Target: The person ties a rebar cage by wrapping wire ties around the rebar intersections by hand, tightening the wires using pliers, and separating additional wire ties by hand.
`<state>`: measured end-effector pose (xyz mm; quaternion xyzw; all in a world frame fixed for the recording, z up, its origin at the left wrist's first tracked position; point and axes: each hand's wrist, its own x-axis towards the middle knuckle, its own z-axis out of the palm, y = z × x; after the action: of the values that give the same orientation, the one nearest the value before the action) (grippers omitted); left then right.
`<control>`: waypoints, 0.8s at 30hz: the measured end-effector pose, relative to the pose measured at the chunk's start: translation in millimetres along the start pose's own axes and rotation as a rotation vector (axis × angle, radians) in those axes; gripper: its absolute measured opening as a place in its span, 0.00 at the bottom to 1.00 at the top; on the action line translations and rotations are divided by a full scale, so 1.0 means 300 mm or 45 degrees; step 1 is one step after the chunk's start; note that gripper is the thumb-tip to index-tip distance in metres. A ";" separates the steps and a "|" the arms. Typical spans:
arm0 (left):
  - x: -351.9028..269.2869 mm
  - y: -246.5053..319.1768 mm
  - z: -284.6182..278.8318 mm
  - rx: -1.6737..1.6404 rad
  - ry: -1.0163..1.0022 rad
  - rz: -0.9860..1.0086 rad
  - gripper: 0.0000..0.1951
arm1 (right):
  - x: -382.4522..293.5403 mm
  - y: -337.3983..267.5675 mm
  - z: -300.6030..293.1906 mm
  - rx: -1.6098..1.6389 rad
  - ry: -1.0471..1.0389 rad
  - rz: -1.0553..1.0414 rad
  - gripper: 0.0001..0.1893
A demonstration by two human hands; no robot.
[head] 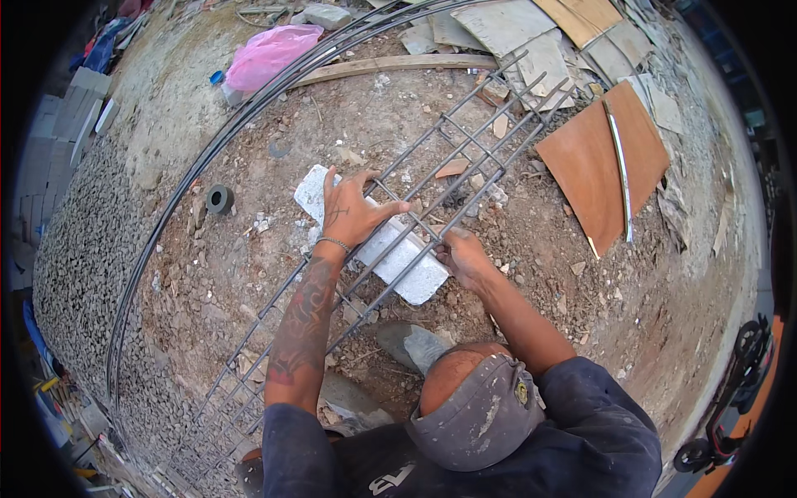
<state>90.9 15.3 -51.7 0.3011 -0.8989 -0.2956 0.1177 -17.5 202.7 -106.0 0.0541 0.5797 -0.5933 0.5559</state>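
Note:
A long rebar cage of straight bars and square stirrups lies diagonally before me. A whitish, rough-faced block lies crosswise under the bars. My left hand is at the cage's left side above the block, thumb and forefinger spread along a steel stirrup. At the opposite side, the fingers of my right hand close around that stirrup's corner, partly hidden by the bar. The near end of the cage passes below my left forearm.
Bundled long rods curve around the left. A grey ring lies nearby. Gravel spreads at far left. Beyond are a pink plastic bag and a wooden plank. Brown boards lie right; my cap fills the lower view.

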 end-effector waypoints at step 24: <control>-0.608 -0.305 -0.723 0.382 0.154 -0.273 0.22 | -0.122 0.262 -0.365 -1.591 0.440 -0.494 0.20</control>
<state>362.8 -32.2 60.2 0.4267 -0.8870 -0.1503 0.0932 -10.5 329.3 -164.7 -0.2887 0.8936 -0.2185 0.2654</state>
